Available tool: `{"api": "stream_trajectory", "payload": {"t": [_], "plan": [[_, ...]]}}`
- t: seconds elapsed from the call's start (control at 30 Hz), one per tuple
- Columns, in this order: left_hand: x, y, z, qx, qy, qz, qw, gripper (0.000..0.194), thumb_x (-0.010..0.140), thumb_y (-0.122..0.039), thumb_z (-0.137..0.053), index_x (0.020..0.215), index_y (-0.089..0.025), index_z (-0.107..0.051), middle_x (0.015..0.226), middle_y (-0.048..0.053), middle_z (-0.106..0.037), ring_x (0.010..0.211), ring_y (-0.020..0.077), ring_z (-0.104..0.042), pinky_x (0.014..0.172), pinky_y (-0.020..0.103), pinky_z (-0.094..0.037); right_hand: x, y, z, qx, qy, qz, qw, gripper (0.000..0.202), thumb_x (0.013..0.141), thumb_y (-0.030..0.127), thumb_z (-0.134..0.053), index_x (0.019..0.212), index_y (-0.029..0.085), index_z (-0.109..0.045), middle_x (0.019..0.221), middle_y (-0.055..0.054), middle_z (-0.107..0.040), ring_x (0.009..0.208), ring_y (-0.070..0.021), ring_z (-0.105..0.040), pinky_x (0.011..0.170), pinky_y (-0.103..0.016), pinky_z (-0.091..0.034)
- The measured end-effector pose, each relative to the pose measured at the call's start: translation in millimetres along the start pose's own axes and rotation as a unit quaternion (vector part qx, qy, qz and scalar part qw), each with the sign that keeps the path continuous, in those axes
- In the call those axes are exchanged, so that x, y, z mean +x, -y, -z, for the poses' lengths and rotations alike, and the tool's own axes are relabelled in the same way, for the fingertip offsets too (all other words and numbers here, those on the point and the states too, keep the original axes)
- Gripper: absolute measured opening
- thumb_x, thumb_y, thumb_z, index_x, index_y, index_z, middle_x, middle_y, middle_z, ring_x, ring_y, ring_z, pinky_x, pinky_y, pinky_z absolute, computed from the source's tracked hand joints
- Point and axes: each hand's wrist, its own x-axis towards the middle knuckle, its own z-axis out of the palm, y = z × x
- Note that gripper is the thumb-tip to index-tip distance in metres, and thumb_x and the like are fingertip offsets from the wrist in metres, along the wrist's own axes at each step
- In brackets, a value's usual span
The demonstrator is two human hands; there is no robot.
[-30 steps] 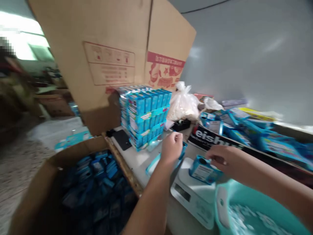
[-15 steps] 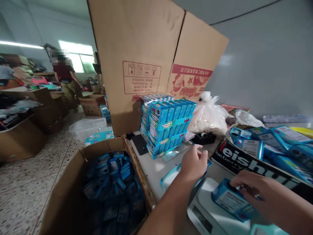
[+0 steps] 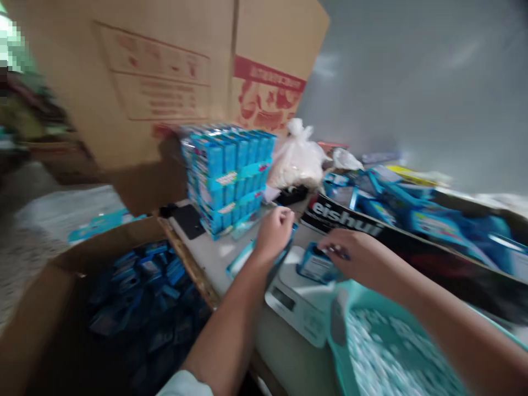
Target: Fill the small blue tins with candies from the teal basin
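My left hand point(image 3: 275, 232) is closed in a loose fist over a shallow blue display tray point(image 3: 243, 257); whether it holds anything is hidden. A small blue carton point(image 3: 315, 265) with a dark opening in its top rests on a white kitchen scale point(image 3: 299, 308). The curled fingers of my right hand point(image 3: 339, 250) are closed at the carton's upper right edge. To the right of the scale, under my right forearm, a turquoise basin point(image 3: 344, 352) contains many small white wrapped pieces.
A stack of filled blue cartons point(image 3: 231, 176) stands behind my left hand, before a tall cardboard flap point(image 3: 173, 66). An open cardboard box point(image 3: 61, 286) of blue cartons is at left. A black printed box point(image 3: 350, 220) full of blue packs and a white plastic bag point(image 3: 297, 157) stand behind.
The view has swung right and down, bringing the turquoise basin into sight. My left hand stays over the tray, and my right hand stays at the carton on the scale.
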Motion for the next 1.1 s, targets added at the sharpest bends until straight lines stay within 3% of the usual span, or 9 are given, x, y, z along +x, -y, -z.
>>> {"api": "stream_trajectory", "payload": {"t": [0.27, 0.5, 0.63, 0.97, 1.1], "plan": [[14, 8, -9.0, -0.025, 0.008, 0.003, 1.000, 0.028, 0.094, -0.043, -0.055, 0.105, -0.020, -0.066, 0.088, 0.005, -0.071, 0.082, 0.0202, -0.067, 0.072, 0.031, -0.047, -1, 14, 23, -0.030, 0.035, -0.041, 0.998, 0.031, 0.081, 0.003, -0.052, 0.097, 0.015, -0.076, 0.097, -0.007, -0.076, 0.086, -0.0176, -0.066, 0.079, -0.026, -0.046], [15, 9, -8.7, -0.018, 0.006, 0.006, 1.000, 0.032, 0.094, -0.043, -0.056, 0.115, -0.020, -0.062, 0.087, 0.004, -0.072, 0.084, 0.0196, -0.068, 0.077, 0.032, -0.048, -8, 21, 52, -0.047, -0.024, -0.040, 0.998, 0.027, 0.085, 0.005, -0.053, 0.095, 0.017, -0.075, 0.092, -0.005, -0.074, 0.085, -0.0167, -0.063, 0.076, -0.027, -0.042], [14, 10, -9.0, 0.011, 0.017, -0.006, 1.000, 0.040, 0.095, -0.043, -0.056, 0.127, -0.019, -0.054, 0.089, 0.004, -0.072, 0.088, 0.0199, -0.068, 0.080, 0.032, -0.048, -10, 25, 52, -0.024, -0.007, -0.022, 0.999, 0.027, 0.085, 0.004, -0.053, 0.094, 0.017, -0.074, 0.093, -0.004, -0.074, 0.085, -0.0164, -0.063, 0.074, -0.027, -0.040], [12, 8, -10.2, 0.067, 0.030, -0.031, 0.997, 0.031, 0.096, -0.040, -0.055, 0.119, -0.020, -0.059, 0.089, 0.003, -0.070, 0.088, 0.0197, -0.066, 0.082, 0.033, -0.048, -8, 23, 39, -0.021, 0.020, -0.007, 1.000, 0.027, 0.085, 0.005, -0.052, 0.094, 0.015, -0.074, 0.094, -0.007, -0.074, 0.083, -0.0167, -0.060, 0.073, -0.027, -0.038], [12, 9, -10.8, 0.066, 0.024, -0.031, 0.997, 0.037, 0.095, -0.037, -0.057, 0.126, -0.019, -0.055, 0.089, 0.003, -0.068, 0.088, 0.0191, -0.066, 0.084, 0.033, -0.048, -8, 21, 40, -0.022, 0.016, -0.017, 0.999, 0.026, 0.083, 0.005, -0.054, 0.093, 0.016, -0.074, 0.088, -0.006, -0.073, 0.077, -0.0158, -0.058, 0.070, -0.026, -0.036]]}}
